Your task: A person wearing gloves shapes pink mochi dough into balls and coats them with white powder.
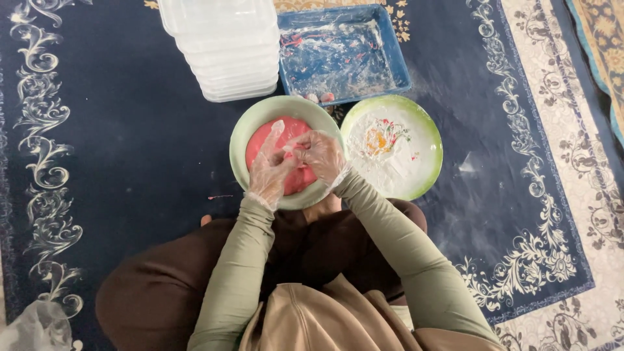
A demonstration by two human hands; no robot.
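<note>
You sit cross-legged on the dark carpet (130, 143) with a green-rimmed bowl (250, 133) right before your knees, so both gloved hands reach it without stretching. Your left hand (270, 170) lies on the pink dough (294, 179) inside, fingers loosely spread, steadying it. Your right hand (318, 153) pinches a bit of dough, fingers curled closed. A floured plate (426, 162) sits at three o'clock of the bowl, the blue tray (396, 58) at one o'clock, stacked clear containers (224, 45) at eleven.

Left hand (270, 170) and right hand (320, 155) gloved, together, fingers (276, 133) loosely curled, forearms converging.
</note>
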